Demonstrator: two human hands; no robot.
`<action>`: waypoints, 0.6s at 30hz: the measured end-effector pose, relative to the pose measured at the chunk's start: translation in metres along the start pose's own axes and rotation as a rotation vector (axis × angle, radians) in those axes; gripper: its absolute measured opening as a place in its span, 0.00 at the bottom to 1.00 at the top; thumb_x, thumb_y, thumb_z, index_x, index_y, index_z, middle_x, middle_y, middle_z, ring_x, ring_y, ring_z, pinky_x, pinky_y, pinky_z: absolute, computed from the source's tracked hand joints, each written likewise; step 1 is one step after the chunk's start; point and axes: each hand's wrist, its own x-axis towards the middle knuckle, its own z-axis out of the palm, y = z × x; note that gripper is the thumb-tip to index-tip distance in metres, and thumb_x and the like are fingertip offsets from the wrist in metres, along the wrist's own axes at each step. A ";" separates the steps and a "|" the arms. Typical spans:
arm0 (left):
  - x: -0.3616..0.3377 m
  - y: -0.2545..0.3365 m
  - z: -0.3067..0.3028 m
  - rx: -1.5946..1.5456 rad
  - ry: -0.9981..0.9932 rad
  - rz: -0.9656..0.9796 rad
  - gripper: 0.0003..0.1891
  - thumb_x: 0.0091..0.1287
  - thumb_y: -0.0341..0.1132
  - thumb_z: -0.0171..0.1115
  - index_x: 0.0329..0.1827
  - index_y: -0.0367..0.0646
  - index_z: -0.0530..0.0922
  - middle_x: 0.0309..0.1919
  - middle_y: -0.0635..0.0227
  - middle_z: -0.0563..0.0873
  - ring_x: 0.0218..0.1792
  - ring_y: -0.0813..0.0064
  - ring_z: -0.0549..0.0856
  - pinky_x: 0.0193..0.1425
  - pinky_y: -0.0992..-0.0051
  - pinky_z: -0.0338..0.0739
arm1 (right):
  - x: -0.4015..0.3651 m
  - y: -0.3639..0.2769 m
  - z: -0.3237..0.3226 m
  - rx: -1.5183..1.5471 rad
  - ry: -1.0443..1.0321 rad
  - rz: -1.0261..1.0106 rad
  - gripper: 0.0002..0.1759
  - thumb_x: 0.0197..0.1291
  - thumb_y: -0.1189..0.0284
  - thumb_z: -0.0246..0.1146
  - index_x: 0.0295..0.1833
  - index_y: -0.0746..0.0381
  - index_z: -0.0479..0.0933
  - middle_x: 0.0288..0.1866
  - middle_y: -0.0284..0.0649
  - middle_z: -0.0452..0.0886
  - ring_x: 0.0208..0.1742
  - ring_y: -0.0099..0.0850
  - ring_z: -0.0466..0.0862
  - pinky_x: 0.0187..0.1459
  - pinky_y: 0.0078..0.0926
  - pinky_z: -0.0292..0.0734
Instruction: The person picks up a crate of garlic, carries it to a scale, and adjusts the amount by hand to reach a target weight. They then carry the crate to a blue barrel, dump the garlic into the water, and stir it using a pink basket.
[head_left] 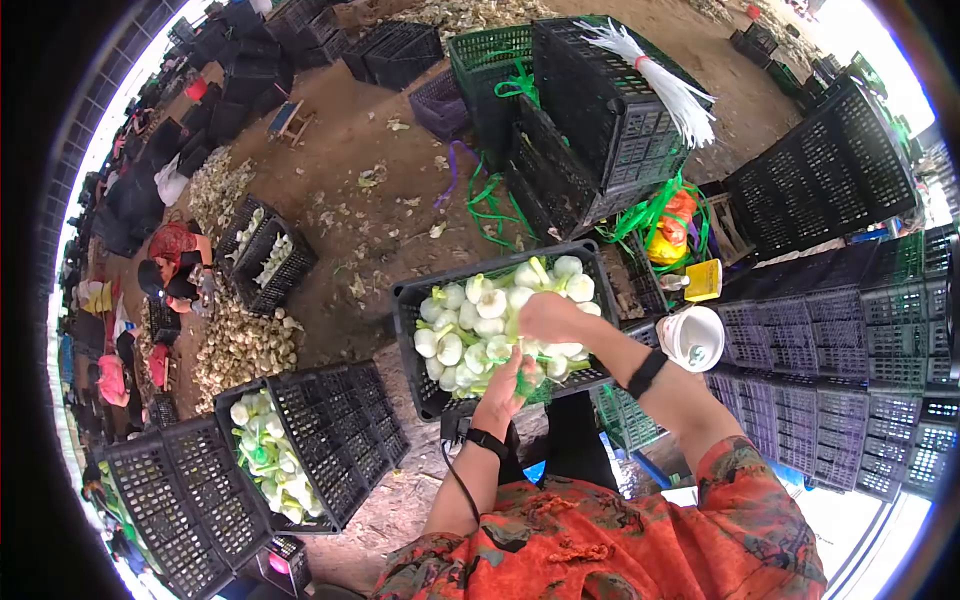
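Observation:
Directly before me is a black plastic crate [407, 345] filled with round white onions [490, 303] that have short green stems. My left hand [505, 387] is over the crate's near side, its fingers closed around some green netting [538, 388]. Just above and to the right, my right hand [550, 318] is over the onions with its fingers curled in. A blurred greenish strip shows beside that hand, but what it grips, if anything, is hidden. The netting partly covers a few onions between my hands and the crate's near rim.
Black crates [830, 340] are stacked at the right, beside a white bucket [691, 338]. A bundle of white ties [660, 85] lies on an upright crate ahead. Onion-filled crates [270, 455] stand at lower left. Farther left, a person [175, 262] sits near onion piles [245, 350].

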 end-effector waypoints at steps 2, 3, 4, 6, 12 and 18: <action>0.002 -0.004 0.001 -0.082 0.015 0.055 0.22 0.68 0.50 0.57 0.41 0.35 0.74 0.27 0.72 0.74 0.23 0.82 0.71 0.26 0.82 0.68 | 0.003 -0.006 -0.004 -0.032 0.015 0.053 0.08 0.47 0.72 0.58 0.28 0.62 0.82 0.29 0.45 0.83 0.35 0.45 0.83 0.35 0.41 0.76; 0.002 -0.005 0.003 -0.081 0.009 0.053 0.22 0.68 0.50 0.57 0.41 0.35 0.74 0.27 0.72 0.74 0.23 0.82 0.71 0.26 0.82 0.68 | 0.002 -0.007 -0.008 -0.065 0.031 0.103 0.08 0.47 0.73 0.58 0.30 0.61 0.82 0.32 0.44 0.84 0.37 0.46 0.82 0.36 0.41 0.77; 0.003 -0.005 0.006 -0.146 0.028 0.035 0.22 0.68 0.50 0.56 0.43 0.34 0.73 0.28 0.71 0.73 0.22 0.84 0.70 0.24 0.85 0.67 | -0.004 -0.005 -0.025 -0.117 -0.058 0.117 0.08 0.51 0.72 0.59 0.34 0.62 0.81 0.34 0.41 0.84 0.37 0.46 0.82 0.38 0.37 0.78; 0.003 -0.007 0.010 -0.281 0.073 -0.006 0.25 0.69 0.49 0.55 0.48 0.30 0.70 0.29 0.68 0.73 0.22 0.86 0.69 0.22 0.89 0.67 | -0.028 -0.004 -0.045 0.254 0.419 0.187 0.07 0.52 0.71 0.61 0.33 0.63 0.81 0.32 0.41 0.83 0.36 0.45 0.82 0.38 0.37 0.78; -0.001 -0.001 0.013 -0.235 0.036 -0.018 0.26 0.70 0.49 0.53 0.52 0.29 0.69 0.31 0.66 0.74 0.24 0.84 0.71 0.24 0.88 0.69 | -0.103 -0.002 -0.011 0.911 0.008 0.871 0.23 0.59 0.54 0.61 0.34 0.67 0.79 0.29 0.41 0.84 0.24 0.33 0.85 0.21 0.28 0.76; -0.002 0.001 0.000 -0.096 -0.056 -0.015 0.27 0.71 0.49 0.51 0.56 0.29 0.68 0.32 0.68 0.75 0.24 0.85 0.71 0.25 0.88 0.68 | -0.084 -0.004 0.048 1.435 -0.013 0.725 0.13 0.52 0.68 0.65 0.23 0.65 0.77 0.15 0.34 0.72 0.10 0.23 0.66 0.11 0.22 0.59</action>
